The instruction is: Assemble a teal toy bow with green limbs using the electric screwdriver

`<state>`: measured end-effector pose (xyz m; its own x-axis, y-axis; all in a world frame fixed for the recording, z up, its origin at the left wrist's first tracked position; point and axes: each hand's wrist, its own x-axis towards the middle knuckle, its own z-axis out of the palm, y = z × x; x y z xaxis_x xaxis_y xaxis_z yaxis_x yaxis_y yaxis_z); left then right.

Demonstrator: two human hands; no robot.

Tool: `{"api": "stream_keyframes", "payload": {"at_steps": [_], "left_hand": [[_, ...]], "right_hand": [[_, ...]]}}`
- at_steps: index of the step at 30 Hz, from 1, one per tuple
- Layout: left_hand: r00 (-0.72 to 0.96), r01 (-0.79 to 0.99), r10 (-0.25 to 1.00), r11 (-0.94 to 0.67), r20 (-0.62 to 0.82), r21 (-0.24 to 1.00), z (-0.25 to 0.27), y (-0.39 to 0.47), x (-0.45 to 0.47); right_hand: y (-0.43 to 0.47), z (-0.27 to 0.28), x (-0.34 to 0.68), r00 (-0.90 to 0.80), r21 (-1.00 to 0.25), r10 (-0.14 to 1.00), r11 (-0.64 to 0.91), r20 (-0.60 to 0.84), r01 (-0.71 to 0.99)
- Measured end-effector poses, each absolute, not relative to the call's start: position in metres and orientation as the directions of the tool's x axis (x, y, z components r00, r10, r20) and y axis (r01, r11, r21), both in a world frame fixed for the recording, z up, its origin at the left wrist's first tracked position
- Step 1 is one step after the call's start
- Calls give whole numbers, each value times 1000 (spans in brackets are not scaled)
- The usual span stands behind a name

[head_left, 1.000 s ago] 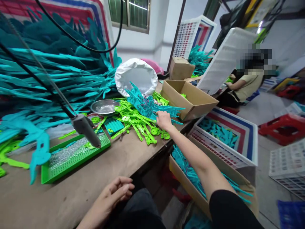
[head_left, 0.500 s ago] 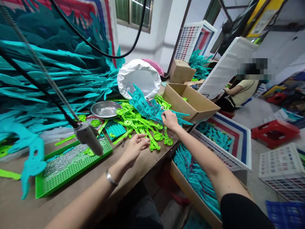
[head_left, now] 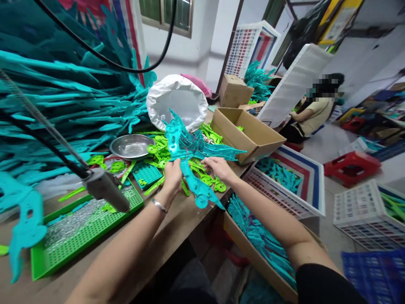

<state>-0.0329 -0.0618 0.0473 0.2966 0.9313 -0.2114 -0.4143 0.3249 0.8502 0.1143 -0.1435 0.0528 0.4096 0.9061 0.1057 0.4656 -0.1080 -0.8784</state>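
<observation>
Left hand pinches the teal part near its left edge; part sits over the lime-green parts on the worktop, one end pointing at the near edge. Right hand just right of it, fingers curled; can't tell from here if it grips anything. Metal bowl beyond left hand, open carton beyond right.
</observation>
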Motion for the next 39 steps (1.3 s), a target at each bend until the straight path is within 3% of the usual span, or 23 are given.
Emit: {"api": "stream_keyframes", "payload": {"at_steps": [7,10,14,16,18,20,22,23,25,28,31,34,39], "left_hand": [[142,-370,951,307,-273,877,55,-64,-81],[170,-352,956,284,-237,892,61,-79,-99],[295,-310,943,246,-153,918,69,-89,-114],[351,-288,932,197,-88,937,71,-90,-117],[372,-281,928,144,-31,949,71,-92,-118],[368,-288,930,119,-5,950,71,-96,-116],[370,-290,929,114,1,950,71,-103,-114],[375,-289,927,114,3,951,71,-107,-113],[386,-279,922,92,24,956,71,-114,-113],[368,-284,924,8,102,959,75,-121,-116],[333,-301,930,-50,154,952,85,-124,-121],[359,-300,908,-108,217,948,101,-127,-125],[343,-329,896,-165,281,930,125,-131,-130]], "right_hand": [[-100,55,140,405,-875,893,-28,195,483],[-88,51,125,274,-842,929,67,248,535],[-84,51,107,-8,-709,962,208,275,674],[-86,58,106,50,-663,951,174,304,728],[-93,71,111,238,-644,858,132,454,753],[-104,87,119,396,-615,662,125,636,778],[-116,104,125,431,-577,543,124,721,807],[-122,112,127,404,-560,566,126,719,819],[-131,120,130,303,-560,726,136,618,817],[-139,110,130,98,-681,957,120,274,722],[-142,79,125,-89,-740,992,127,92,661],[-139,53,120,-41,-629,985,139,168,765],[-125,68,140,284,-522,839,0,464,853]]}}
